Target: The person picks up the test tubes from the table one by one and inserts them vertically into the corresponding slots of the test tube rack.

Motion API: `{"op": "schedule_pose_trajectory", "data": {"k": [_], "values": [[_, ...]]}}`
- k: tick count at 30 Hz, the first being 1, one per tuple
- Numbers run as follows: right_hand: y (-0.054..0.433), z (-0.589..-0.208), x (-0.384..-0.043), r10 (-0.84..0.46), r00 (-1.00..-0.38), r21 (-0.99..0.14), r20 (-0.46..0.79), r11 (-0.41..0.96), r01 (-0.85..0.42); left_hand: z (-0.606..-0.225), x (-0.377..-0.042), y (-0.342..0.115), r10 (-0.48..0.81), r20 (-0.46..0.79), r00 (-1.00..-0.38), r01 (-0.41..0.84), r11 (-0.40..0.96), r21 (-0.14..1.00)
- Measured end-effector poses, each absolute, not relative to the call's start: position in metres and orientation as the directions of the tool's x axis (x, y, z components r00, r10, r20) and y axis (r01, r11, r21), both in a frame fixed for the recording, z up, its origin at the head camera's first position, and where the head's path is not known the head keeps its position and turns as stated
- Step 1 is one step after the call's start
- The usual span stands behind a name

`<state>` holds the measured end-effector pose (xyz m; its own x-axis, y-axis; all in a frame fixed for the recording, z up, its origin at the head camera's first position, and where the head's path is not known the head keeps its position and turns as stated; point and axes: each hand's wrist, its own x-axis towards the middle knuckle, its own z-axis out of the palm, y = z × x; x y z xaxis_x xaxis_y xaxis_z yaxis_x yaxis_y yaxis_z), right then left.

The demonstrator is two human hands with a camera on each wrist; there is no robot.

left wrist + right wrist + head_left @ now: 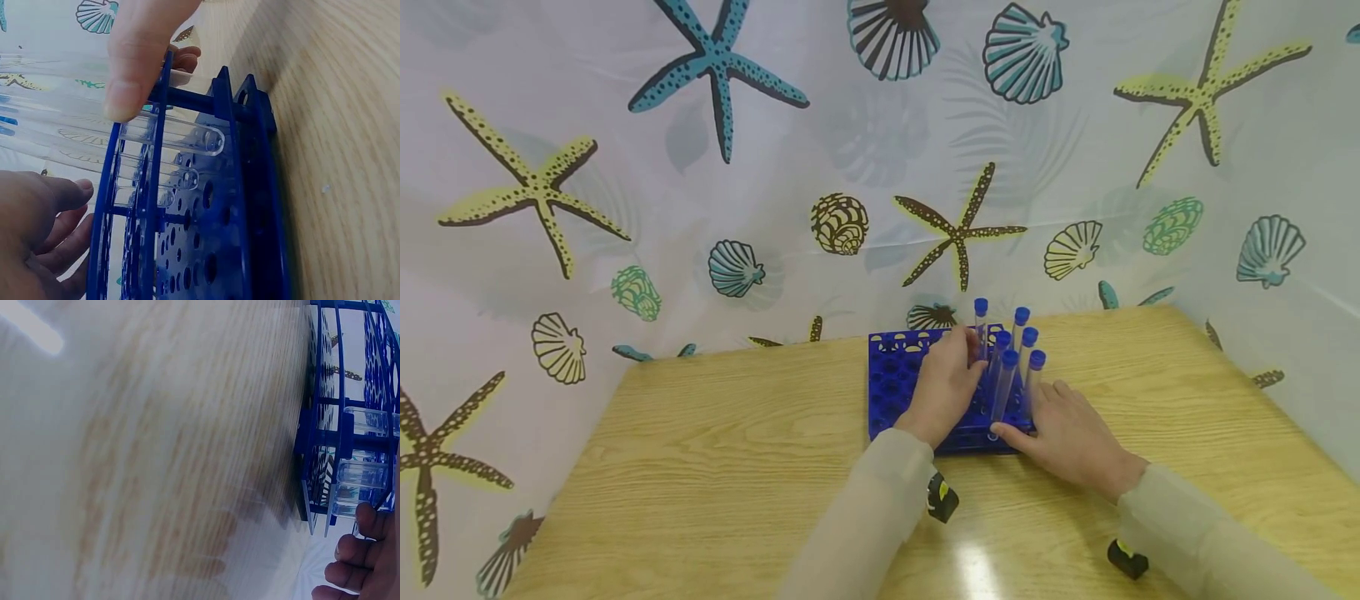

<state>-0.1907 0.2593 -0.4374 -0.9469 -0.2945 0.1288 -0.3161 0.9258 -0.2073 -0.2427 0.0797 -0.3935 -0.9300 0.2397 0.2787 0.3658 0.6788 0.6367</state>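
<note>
A blue test tube rack (895, 379) stands on the table, with several clear blue-capped test tubes (1004, 387) upright at its right end. My left hand (942, 385) is over the rack, its thumb and fingers beside a rear tube (981, 321). In the left wrist view, the fingers (65, 234) of that hand are loosely bent, and a gap shows between them and the thumb. My right hand (1071, 433) grips the rack's right end, thumb on the front edge and fingers round the side. Rounded tube bottoms (212, 140) show inside the rack.
The wooden table (737, 433) extends on both sides of the rack. Behind it hangs a white cloth (790, 183) printed with shells and starfish. A small black device (942, 497) is at the left wrist, another (1127, 558) at the right.
</note>
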Motion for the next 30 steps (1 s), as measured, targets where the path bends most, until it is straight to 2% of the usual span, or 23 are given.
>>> {"op": "schedule_pose_trajectory", "data": {"k": [5,14,22,30], "values": [[0.2587,-0.4369,-0.1904,-0.295,-0.946,-0.209,0.134,0.925,-0.319,-0.3963,-0.2422,0.0795,0.232,0.296,-0.927,0.365,0.741,0.564],[0.2589,-0.4369,-0.19,-0.291,-0.949,-0.216,0.121,0.925,-0.312,-0.3984,-0.2405,0.0835,0.218,0.299,-0.929,0.352,0.768,0.534],[0.2596,-0.4373,-0.1902,-0.292,-0.949,-0.211,0.119,0.927,-0.311,-0.4005,-0.2428,0.0869,0.245,0.332,-0.911,0.368,0.847,0.385],[0.2594,-0.4373,-0.1903,-0.293,-0.948,-0.209,0.126,0.926,-0.315,-0.401,-0.2431,0.0883,0.22,0.312,-0.924,0.34,0.846,0.41]]}}
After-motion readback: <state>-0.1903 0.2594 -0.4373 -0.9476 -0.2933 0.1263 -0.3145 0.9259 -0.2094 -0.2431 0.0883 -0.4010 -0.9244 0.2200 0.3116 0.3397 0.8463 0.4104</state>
